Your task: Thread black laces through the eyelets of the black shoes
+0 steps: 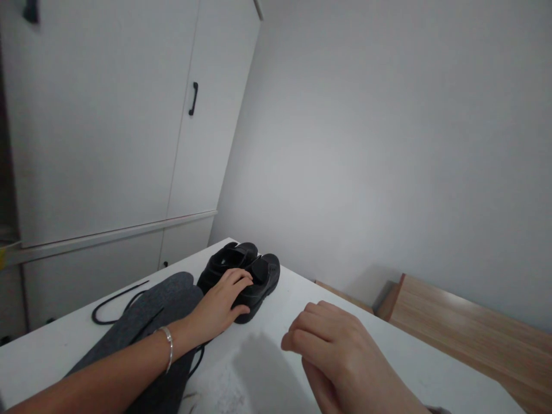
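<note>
A pair of black shoes stands side by side near the table's far corner. My left hand (pixel 228 296) is over the heel end of the right black shoe (pixel 269 276), with its fingers on the shoe's opening and its thumb at the heel. The left black shoe (pixel 248 250) is just beyond my fingers. Under my left forearm lies a dark grey, rounded-ended fabric piece (pixel 172 290); its kind is unclear. My right hand (pixel 330 339) hovers above the table, fingers curled inward, with nothing visible in it.
The white table (pixel 276 322) carries a black cord (pixel 95 315) left of the grey piece. White cabinet doors (pixel 107 126) rise behind on the left, and a pale wall (pixel 366 144) stands ahead. Past the table's right edge is a wooden board (pixel 457 310).
</note>
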A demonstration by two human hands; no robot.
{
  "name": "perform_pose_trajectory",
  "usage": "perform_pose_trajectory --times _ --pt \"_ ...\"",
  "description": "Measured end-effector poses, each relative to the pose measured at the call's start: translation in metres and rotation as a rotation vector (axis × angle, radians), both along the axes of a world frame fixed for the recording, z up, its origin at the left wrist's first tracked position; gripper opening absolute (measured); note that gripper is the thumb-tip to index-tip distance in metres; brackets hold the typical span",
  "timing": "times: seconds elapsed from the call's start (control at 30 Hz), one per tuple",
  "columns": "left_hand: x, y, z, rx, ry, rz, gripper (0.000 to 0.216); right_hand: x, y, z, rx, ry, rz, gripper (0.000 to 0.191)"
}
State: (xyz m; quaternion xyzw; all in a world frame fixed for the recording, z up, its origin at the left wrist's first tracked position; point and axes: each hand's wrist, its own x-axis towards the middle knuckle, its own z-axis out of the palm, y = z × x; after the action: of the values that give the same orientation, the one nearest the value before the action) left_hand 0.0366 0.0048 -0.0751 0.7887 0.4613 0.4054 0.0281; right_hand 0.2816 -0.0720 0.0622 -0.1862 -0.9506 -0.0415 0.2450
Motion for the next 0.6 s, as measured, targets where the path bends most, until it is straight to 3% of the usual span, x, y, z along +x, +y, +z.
perform_pose_trajectory --times 0.3,0.5,0.6 --pt "0.015 -0.022 0.016 0.072 -0.046 -0.154 0.034 0.002 0.004 -0.013 -0.011 -0.029 -0.123 0.035" --pt "0.028 -0.064 0.036 0.285 -0.098 -0.414 0.019 0.026 0.021 -0.051 0.23 0.121 -0.49 0.028" --pt "0.032 -0.086 0.042 0.363 -0.031 -0.503 0.006 0.039 0.018 -0.069 0.204 0.104 -0.606 0.04"
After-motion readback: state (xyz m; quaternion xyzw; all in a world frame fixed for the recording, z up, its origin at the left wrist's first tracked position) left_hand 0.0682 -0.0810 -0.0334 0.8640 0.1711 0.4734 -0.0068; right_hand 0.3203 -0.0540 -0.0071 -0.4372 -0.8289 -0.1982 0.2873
